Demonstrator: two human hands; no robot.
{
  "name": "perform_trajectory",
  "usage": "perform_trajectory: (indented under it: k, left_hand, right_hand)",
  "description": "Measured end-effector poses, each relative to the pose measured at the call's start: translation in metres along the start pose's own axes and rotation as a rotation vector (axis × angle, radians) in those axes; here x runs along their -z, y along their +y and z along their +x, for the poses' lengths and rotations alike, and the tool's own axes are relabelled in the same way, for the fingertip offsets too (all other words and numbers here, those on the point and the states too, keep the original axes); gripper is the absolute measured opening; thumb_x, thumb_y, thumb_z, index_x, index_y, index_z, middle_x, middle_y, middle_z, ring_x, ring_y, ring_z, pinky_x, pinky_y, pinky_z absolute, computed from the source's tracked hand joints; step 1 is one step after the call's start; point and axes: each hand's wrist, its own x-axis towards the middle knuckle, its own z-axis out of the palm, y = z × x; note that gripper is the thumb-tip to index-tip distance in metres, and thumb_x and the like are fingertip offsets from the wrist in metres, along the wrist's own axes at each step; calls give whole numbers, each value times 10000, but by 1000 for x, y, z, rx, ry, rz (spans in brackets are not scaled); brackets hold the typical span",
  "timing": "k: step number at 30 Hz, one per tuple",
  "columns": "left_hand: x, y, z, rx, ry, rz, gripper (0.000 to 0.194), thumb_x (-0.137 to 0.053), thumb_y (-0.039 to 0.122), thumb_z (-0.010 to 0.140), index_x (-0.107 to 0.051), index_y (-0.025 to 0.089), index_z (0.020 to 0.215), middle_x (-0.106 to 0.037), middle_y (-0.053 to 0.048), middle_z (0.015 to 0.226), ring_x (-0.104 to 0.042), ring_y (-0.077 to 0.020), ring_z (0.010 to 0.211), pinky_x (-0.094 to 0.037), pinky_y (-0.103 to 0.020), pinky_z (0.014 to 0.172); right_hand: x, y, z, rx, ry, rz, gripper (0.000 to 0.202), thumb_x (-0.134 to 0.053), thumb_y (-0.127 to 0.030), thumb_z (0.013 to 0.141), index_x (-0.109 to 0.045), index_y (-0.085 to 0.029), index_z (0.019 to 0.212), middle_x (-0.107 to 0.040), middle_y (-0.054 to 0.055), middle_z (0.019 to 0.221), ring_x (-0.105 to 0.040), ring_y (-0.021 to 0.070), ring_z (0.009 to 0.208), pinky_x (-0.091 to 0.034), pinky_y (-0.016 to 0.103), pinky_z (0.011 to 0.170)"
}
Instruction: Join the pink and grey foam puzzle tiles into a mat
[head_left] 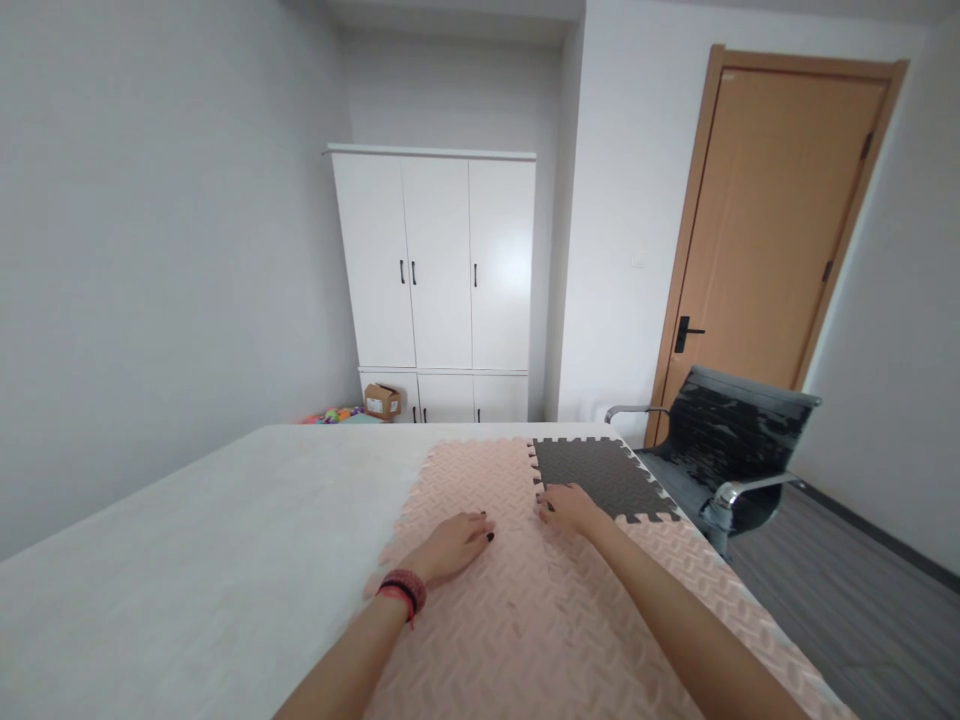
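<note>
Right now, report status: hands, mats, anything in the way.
Left hand flat on pink mat. Right hand at the seam of the dark grey mat. Nothing lies on either mat.

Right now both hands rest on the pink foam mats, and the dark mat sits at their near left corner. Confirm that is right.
Wrong on the corner. The head view shows the dark mat at the far right corner of the pink foam mats. The left hand and right hand do rest on the pink ones.
</note>
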Motion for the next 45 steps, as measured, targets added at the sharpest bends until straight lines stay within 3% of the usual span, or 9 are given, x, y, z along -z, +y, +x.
perform_trajectory:
  k: [4,9,13,17,19,25,35,41,45]
  left_hand:
    - [-5,-8,-6,32,-44,-6,493,-276,500,886,-443,287,1298,-420,-61,1426,-345,-195,1326,-244,-386,1116]
    - [-11,-22,-9,95,-108,-57,539,-238,568,876,-305,354,1366,-248,-27,1517,-200,-193,1398,-96,-496,1154]
    - [-9,-25,-7,96,-133,-91,541,-219,585,873,-298,372,1364,-238,-10,1519,-182,-177,1403,-81,-499,1156]
    - [-11,-28,-7,107,-123,-97,563,-249,603,861,-283,368,1371,-216,-8,1525,-163,-183,1408,-49,-503,1159]
    - [-12,-29,-7,113,-123,-103,577,-262,615,852,-273,370,1374,-203,-1,1529,-155,-184,1410,-37,-499,1161]
    - [-3,-23,-7,136,-155,-134,612,-389,590,822,-268,363,1378,-190,-8,1532,-149,-171,1411,-23,-495,1163]
    - [3,-25,-1,174,-213,-168,707,-542,430,738,-266,345,1383,-178,9,1534,-120,-170,1417,4,-464,1168]
    - [9,-21,-3,197,-246,-184,744,-553,407,715,-253,328,1392,-158,0,1538,-99,-154,1419,18,-442,1168]
    - [8,-25,-2,198,-278,-186,770,-554,357,701,-221,352,1396,-116,32,1543,-55,-134,1421,33,-436,1167]
  right_hand:
    - [-12,5,20,-61,-6,22,534,-317,-468,882,-417,-217,1343,-351,109,1463,-287,258,1352,-223,545,1055]
    - [-22,15,26,-80,-60,55,518,-300,-450,893,-393,-241,1358,-379,85,1450,-321,238,1337,-270,507,1047]
    - [-7,17,38,-63,-58,42,453,-274,-441,905,-537,-258,1226,-526,76,1336,-447,219,1247,-338,436,1006]
    - [-10,13,55,-97,-14,8,498,-319,-451,898,-429,-217,1324,-376,105,1449,-309,241,1339,-240,520,1055]
    - [-15,14,63,-114,-18,-6,495,-350,-456,897,-441,-202,1311,-395,117,1434,-340,251,1319,-222,548,1059]
    - [-3,25,96,-174,-68,-60,358,-466,-474,884,-608,-176,1025,-628,71,1091,-583,194,1003,-453,447,901]
    - [-17,29,119,-194,34,-110,322,-511,-399,879,-571,-172,1099,-580,70,1175,-531,217,1097,-394,494,971]
    - [0,35,153,-225,0,-126,313,-522,-398,874,-580,-171,1081,-592,71,1146,-561,203,1038,-444,460,919]
    - [-7,33,166,-204,47,-100,413,-524,-415,866,-509,-192,1213,-489,86,1314,-456,254,1198,-337,535,1013]
